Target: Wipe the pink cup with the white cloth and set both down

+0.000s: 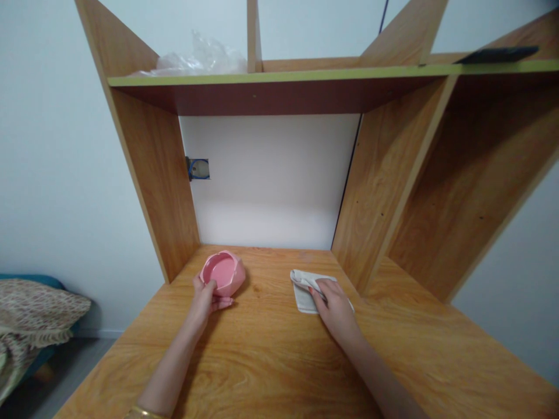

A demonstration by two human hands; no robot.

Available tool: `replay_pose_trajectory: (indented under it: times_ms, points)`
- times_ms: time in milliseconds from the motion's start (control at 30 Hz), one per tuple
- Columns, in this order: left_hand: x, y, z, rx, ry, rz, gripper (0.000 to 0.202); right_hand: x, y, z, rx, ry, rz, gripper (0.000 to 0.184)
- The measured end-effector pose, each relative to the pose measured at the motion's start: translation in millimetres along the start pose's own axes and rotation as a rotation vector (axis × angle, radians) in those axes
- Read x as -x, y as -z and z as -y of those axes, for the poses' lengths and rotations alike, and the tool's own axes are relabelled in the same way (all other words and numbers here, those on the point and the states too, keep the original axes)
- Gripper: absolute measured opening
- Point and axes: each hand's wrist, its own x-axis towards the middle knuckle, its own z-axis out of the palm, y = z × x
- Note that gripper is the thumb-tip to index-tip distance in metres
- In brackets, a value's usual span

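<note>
Two sets of fingers are at work. Your left fingers point(220, 302) are clamped on the near rim of a pink bowl point(222, 272), thumb on top, tipping it towards you. The bowl's lower edge touches the surface point(271, 355), far left, near the wooden side panel point(161, 192). Your left hand point(204, 301) sits just behind it, with a gold bangle point(144, 412) at the wrist. Your right fingers point(318, 289) are drawn together and pressed on a folded pale cloth point(302, 294), bunching its top fold under your right hand point(335, 308). Cloth and bowl lie well apart. Above, a shelf point(279, 75) carries a clear plastic bag point(201, 58).
</note>
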Motion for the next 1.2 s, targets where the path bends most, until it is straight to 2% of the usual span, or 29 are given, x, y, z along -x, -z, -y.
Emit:
replay_pose_trajectory:
  times_ms: [100,200,300,400,633,967,1033,1133,1200]
  points:
    - [6.6,-12.2,4.4,-0.002,0.046,0.125,0.050,0.3,2.3,3.8,-0.052,-0.012,-0.062,0.026]
    - [14.2,-21.8,12.3,-0.030,-0.031,0.265,0.054,1.1,4.0,7.7,-0.099,-0.019,-0.112,0.028]
    - [25.0,-29.0,17.8,-0.133,-0.112,0.327,0.061,2.0,5.6,13.3,-0.134,0.000,-0.121,0.028]
    - [35.8,-34.7,18.8,-0.237,-0.125,0.380,0.058,3.1,6.7,21.4,-0.148,0.041,-0.096,0.028]
    - [44.0,-41.9,18.7,-0.346,-0.138,0.434,0.055,6.4,2.7,36.2,-0.136,0.154,0.045,0.025]
    - [51.8,-45.2,13.5,-0.387,-0.166,0.476,0.059,8.2,2.4,47.3,-0.048,0.157,0.161,0.021]
    - [50.1,-45.5,16.5,-0.408,-0.251,0.462,0.057,8.6,3.0,49.3,-0.066,0.148,0.176,0.020]
    - [45.9,-45.3,23.4,-0.426,-0.530,0.413,0.053,9.3,0.1,47.7,-0.146,0.123,0.170,0.021]
    - [44.2,-44.8,27.3,-0.464,-0.663,0.393,0.053,9.8,-5.7,43.9,-0.220,0.081,0.129,0.021]
